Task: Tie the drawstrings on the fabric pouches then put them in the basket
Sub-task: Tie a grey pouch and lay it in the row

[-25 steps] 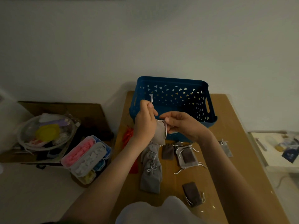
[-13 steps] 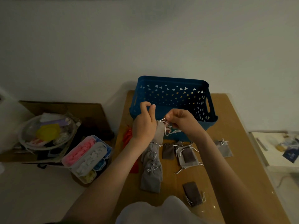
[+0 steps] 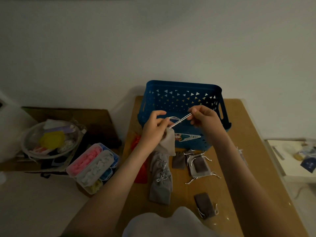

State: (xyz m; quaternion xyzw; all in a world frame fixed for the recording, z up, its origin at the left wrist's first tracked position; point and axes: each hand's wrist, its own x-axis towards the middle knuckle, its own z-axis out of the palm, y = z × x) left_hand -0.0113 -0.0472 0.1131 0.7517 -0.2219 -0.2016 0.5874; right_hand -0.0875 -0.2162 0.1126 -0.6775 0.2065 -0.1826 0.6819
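A light grey fabric pouch hangs in the air in front of the blue basket. My left hand grips its gathered neck and one cord loop. My right hand pinches the white drawstring and holds it taut up and to the right. On the wooden table lie several more pouches: a tied grey one, a light one with loose cords, a small dark one and a dark one near the front edge.
A red pouch lies partly under my left forearm. Left of the table stand a clear box of coloured clips and a round bowl of odds and ends on cardboard. A low white table sits at the right.
My right hand has moved up and to the right, drawing the drawstring out straight. My left hand has stayed at the pouch's neck, and the pouch has dropped slightly.
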